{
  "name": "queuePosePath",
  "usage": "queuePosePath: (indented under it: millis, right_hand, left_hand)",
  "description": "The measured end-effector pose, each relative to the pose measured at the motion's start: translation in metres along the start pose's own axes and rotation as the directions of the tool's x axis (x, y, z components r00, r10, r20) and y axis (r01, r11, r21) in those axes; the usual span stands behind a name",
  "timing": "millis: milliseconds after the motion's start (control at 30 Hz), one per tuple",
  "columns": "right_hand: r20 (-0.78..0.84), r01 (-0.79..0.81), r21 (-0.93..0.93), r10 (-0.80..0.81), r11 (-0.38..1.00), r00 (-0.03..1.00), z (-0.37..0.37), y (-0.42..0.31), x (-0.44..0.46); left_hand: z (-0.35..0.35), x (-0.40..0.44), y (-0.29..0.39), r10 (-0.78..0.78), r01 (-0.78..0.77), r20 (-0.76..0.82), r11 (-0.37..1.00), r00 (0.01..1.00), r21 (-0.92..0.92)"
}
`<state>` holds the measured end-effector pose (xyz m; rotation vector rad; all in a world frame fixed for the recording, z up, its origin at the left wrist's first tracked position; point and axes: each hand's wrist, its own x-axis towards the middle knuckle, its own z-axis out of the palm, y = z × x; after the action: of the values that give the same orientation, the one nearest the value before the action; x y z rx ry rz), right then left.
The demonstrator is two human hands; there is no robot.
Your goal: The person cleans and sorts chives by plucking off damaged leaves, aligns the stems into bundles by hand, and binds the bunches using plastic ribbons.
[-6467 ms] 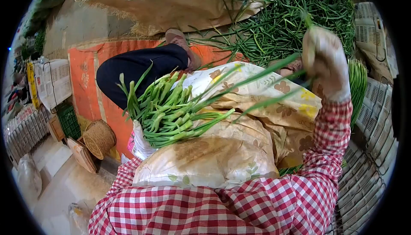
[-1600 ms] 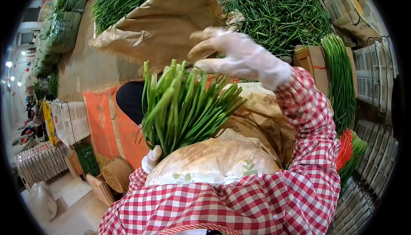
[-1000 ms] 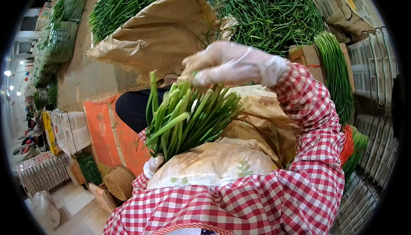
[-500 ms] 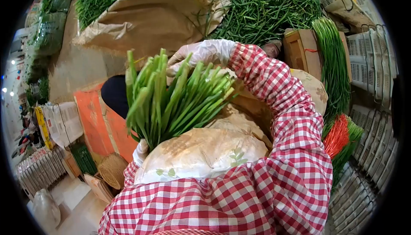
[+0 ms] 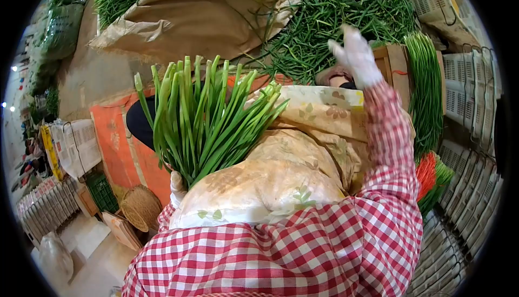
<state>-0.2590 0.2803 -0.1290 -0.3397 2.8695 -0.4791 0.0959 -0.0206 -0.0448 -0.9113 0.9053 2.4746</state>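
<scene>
My left hand point(image 5: 177, 187), in a whitish glove and partly hidden at my lap's left edge, is closed round the lower part of a bunch of garlic chives point(image 5: 203, 118). The cut, pale green ends fan upward and away from me. My right hand point(image 5: 355, 56), also gloved and slightly blurred, is raised with its fingers apart and nothing in them. It is nearest to a large loose heap of green stalks point(image 5: 346, 10). A stained floral apron point(image 5: 270, 170) covers my lap beneath the bunch.
To the right, a bundle of chives with a red tie point(image 5: 424, 86) leans on a wooden box point(image 5: 390, 64). Red strands point(image 5: 426, 175) hang below it, beside stacked light crates point(image 5: 470, 88). Brown cloth point(image 5: 200, 15) lies ahead; a wicker basket point(image 5: 141, 209) stands left.
My right hand has left the top of the bunch and swung right, towards the heap, its fingers spreading. The bunch stays in my left hand, its stalks fanned slightly wider.
</scene>
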Motion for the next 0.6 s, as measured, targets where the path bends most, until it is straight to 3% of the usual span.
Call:
queuePosePath:
  millis: [67, 100, 133, 167, 233, 267, 333, 367, 400, 433, 467, 500, 533, 600]
  right_hand:
    - [0.186, 0.224, 0.385, -0.313, 0.895, 0.931, -0.006, -0.014, -0.051]
    - [0.405, 0.145, 0.500, -0.378, 0.854, 0.832, -0.028, -0.041, -0.076]
    - [0.159, 0.385, 0.484, -0.511, 0.786, 0.845, -0.017, -0.055, -0.096]
    - [-0.093, 0.603, 0.405, -0.626, 0.687, 0.775, -0.004, -0.061, -0.109]
    - [0.097, 0.612, 0.195, -0.636, 0.767, 0.766, 0.002, -0.068, -0.120]
    - [0.049, 0.699, 0.016, -0.699, 0.715, 0.713, -0.001, -0.071, -0.121]
    - [-0.160, 0.804, -0.011, -0.794, 0.595, 0.586, -0.012, -0.054, -0.108]
    - [-0.393, 0.791, -0.130, -0.763, 0.598, 0.513, -0.016, -0.045, -0.094]
    - [-0.557, 0.734, 0.016, -0.604, 0.679, 0.570, -0.011, -0.030, -0.073]
    - [-0.334, 0.416, 0.261, -0.323, 0.871, 0.886, -0.031, -0.018, -0.066]
    - [-0.125, 0.057, 0.682, 0.039, 0.730, 0.991, -0.043, -0.018, -0.057]
    - [0.036, -0.106, 0.832, 0.137, 0.545, 0.990, -0.043, -0.011, -0.052]
    - [0.022, -0.033, 0.849, 0.026, 0.528, 0.999, -0.050, -0.036, -0.062]
    - [0.061, 0.235, 0.639, -0.353, 0.732, 0.934, -0.047, -0.066, -0.083]
  left_hand:
    - [0.001, 0.001, -0.001, 0.003, -0.003, 0.002, 1.000, 1.000, -0.008]
    - [0.001, 0.001, -0.003, 0.002, -0.002, 0.004, 1.000, 1.000, -0.018]
    - [0.002, 0.003, -0.003, 0.005, -0.005, 0.006, 1.000, 1.000, -0.018]
    - [0.002, 0.004, -0.006, 0.009, -0.008, 0.009, 1.000, 1.000, -0.021]
    - [0.003, 0.005, -0.008, 0.014, -0.014, 0.016, 1.000, 1.000, -0.020]
    - [0.004, 0.005, -0.008, 0.016, -0.015, 0.018, 1.000, 1.000, -0.020]
    - [0.006, 0.006, -0.009, 0.018, -0.017, 0.025, 1.000, 1.000, -0.013]
    - [0.007, 0.006, -0.009, 0.022, -0.022, 0.028, 1.000, 0.999, -0.012]
    - [0.007, 0.006, -0.009, 0.024, -0.023, 0.031, 1.000, 0.999, -0.011]
    - [0.008, 0.006, -0.010, 0.027, -0.027, 0.034, 1.000, 0.999, -0.011]
    - [0.008, 0.007, -0.011, 0.030, -0.030, 0.035, 1.000, 0.999, -0.009]
    - [0.009, 0.007, -0.011, 0.036, -0.036, 0.035, 0.999, 0.999, -0.002]
    - [0.009, 0.007, -0.011, 0.042, -0.043, 0.039, 0.999, 0.998, 0.002]
    - [0.011, 0.003, -0.012, 0.047, -0.047, 0.032, 0.999, 0.998, 0.009]
